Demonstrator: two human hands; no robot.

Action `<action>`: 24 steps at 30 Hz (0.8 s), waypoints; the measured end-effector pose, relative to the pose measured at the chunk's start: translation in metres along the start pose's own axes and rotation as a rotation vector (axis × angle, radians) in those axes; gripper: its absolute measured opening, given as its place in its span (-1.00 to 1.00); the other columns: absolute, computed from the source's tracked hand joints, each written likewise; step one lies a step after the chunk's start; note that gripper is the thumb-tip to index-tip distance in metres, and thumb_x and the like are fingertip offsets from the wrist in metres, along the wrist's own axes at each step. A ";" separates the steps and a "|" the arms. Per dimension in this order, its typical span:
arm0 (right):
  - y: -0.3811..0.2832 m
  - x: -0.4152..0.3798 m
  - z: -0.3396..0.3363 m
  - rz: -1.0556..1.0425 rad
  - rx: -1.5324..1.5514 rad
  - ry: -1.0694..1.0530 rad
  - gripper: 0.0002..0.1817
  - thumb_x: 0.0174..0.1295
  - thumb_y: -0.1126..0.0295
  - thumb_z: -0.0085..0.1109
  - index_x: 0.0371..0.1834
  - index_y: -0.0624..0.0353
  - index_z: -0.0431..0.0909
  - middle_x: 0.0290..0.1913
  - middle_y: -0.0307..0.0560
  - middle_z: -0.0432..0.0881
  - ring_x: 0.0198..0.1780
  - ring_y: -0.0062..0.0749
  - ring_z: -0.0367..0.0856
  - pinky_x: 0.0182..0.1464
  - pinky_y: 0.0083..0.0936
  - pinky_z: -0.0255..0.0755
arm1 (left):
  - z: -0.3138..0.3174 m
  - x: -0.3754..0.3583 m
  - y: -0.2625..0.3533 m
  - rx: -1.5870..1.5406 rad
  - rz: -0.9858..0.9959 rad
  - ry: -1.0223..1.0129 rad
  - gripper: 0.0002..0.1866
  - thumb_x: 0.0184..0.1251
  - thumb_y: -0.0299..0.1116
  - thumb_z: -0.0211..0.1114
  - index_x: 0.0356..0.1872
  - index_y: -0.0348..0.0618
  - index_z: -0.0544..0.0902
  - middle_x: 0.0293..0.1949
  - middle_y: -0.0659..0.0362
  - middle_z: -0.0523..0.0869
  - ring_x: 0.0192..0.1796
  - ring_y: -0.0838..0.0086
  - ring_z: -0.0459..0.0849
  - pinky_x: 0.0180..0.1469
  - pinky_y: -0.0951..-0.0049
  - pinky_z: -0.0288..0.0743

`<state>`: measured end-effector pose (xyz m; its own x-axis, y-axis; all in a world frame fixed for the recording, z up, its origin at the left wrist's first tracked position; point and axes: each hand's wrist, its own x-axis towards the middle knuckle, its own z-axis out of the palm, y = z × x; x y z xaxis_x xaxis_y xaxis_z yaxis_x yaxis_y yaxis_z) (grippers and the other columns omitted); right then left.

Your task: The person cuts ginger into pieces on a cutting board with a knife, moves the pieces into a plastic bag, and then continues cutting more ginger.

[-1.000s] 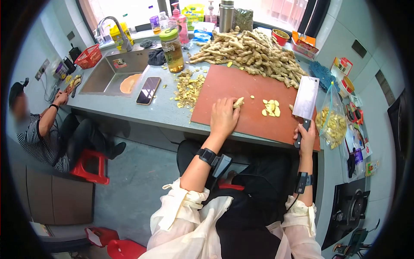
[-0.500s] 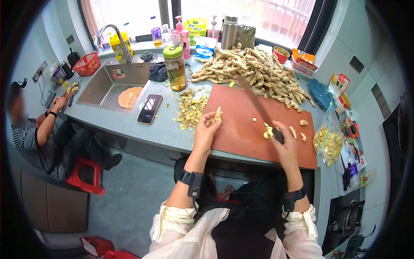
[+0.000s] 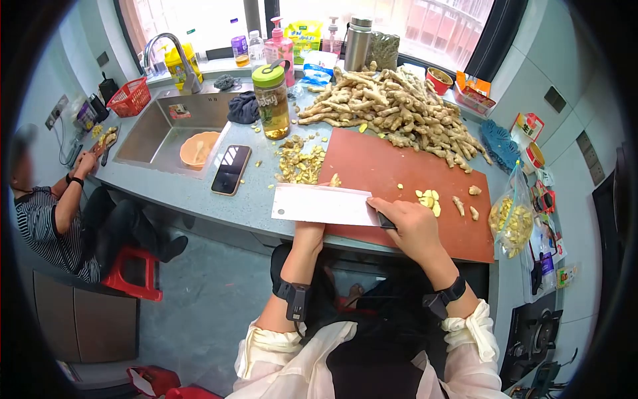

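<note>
In the head view my right hand (image 3: pixel 413 228) is closed around the dark handle of a cleaver (image 3: pixel 325 205), its broad blade turned flat and pointing left. Behind the blade is my left hand (image 3: pixel 309 234), its fingers mostly hidden. The tip of a ginger piece (image 3: pixel 335 180) shows above the blade at that hand. Both hands are over the near left part of the reddish-brown cutting board (image 3: pixel 379 174). Ginger slices (image 3: pixel 428 199) and a few small ginger pieces (image 3: pixel 458 205) lie on the board's right side. Whether the blade touches the ginger is hidden.
A large pile of ginger (image 3: pixel 399 110) stands behind the board. Left of it are ginger scraps (image 3: pixel 299 163), a green-lidded bottle (image 3: pixel 271 106) and a phone (image 3: pixel 231 169). A bag of slices (image 3: pixel 512 223) sits right. Another person (image 3: pixel 56 213) works beyond the sink (image 3: pixel 143 143).
My right hand has swung the cleaver from over the board's right side leftward and nearer, in front of my left hand. The blade now covers the left fingers and most of the ginger piece.
</note>
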<state>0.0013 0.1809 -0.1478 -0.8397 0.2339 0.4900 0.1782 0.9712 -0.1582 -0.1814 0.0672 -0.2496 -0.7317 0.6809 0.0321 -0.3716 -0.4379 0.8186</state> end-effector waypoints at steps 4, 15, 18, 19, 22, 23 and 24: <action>-0.006 0.004 0.004 -0.017 -0.054 -0.026 -0.33 -0.12 0.47 0.47 0.20 -0.07 0.63 -0.43 -0.18 0.56 -0.34 -0.25 0.67 -0.30 -0.29 0.52 | -0.010 -0.003 -0.006 -0.114 -0.039 0.090 -0.64 0.49 -0.38 0.35 0.21 -0.27 0.57 0.10 0.12 0.69 0.16 0.41 0.66 0.24 0.34 0.56; -0.012 0.013 0.033 -0.085 -0.076 -0.018 -0.36 -0.06 0.48 0.41 0.22 -0.10 0.64 -0.46 -0.18 0.51 -0.37 -0.25 0.64 -0.31 -0.29 0.51 | -0.033 -0.009 -0.003 -0.150 -0.019 0.257 -0.65 0.52 -0.37 0.31 0.23 -0.22 0.53 0.12 0.09 0.67 0.19 0.33 0.66 0.22 0.27 0.59; -0.006 0.015 0.043 -0.063 -0.089 -0.012 -0.40 0.00 0.48 0.37 0.22 -0.11 0.64 -0.47 -0.14 0.52 -0.38 -0.20 0.64 -0.32 -0.26 0.52 | -0.032 -0.012 0.011 -0.169 -0.034 0.276 -0.67 0.50 -0.40 0.33 0.19 -0.23 0.54 0.05 0.09 0.71 0.07 0.39 0.71 0.14 0.31 0.63; -0.004 0.015 0.045 -0.022 -0.112 -0.017 -0.42 0.04 0.47 0.36 0.22 -0.12 0.65 -0.46 -0.12 0.54 -0.38 -0.16 0.65 -0.31 -0.24 0.53 | -0.036 -0.013 0.018 -0.113 -0.077 0.166 -0.68 0.48 -0.42 0.34 0.16 -0.24 0.54 0.01 0.08 0.73 0.00 0.42 0.73 0.10 0.34 0.65; 0.012 0.014 0.046 0.128 -0.044 0.015 -0.47 0.09 0.46 0.33 0.21 -0.13 0.66 -0.40 -0.08 0.61 -0.34 -0.10 0.68 -0.30 -0.21 0.56 | -0.027 -0.023 0.048 -0.120 -0.118 0.095 -0.67 0.39 -0.48 0.44 0.08 -0.29 0.55 -0.20 0.15 0.75 -0.20 0.54 0.75 -0.05 0.50 0.67; 0.012 0.012 0.044 0.142 0.003 0.015 -0.47 0.10 0.47 0.33 0.21 -0.14 0.66 -0.34 -0.09 0.67 -0.30 -0.08 0.70 -0.27 -0.22 0.58 | -0.031 -0.023 0.048 -0.122 -0.117 0.081 -0.68 0.41 -0.49 0.41 0.09 -0.30 0.54 -0.16 0.12 0.76 -0.17 0.52 0.76 -0.03 0.50 0.67; 0.008 0.012 0.043 0.135 0.006 0.010 -0.47 0.10 0.47 0.33 0.21 -0.14 0.66 -0.34 -0.09 0.67 -0.30 -0.08 0.70 -0.27 -0.22 0.58 | -0.034 -0.023 0.046 -0.126 -0.119 0.070 -0.70 0.43 -0.51 0.39 0.09 -0.30 0.54 -0.13 0.10 0.76 -0.15 0.49 0.76 -0.01 0.49 0.66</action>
<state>-0.0291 0.1899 -0.1805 -0.8034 0.3625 0.4724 0.2858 0.9307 -0.2281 -0.2007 0.0111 -0.2317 -0.7146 0.6917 -0.1041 -0.5233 -0.4298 0.7358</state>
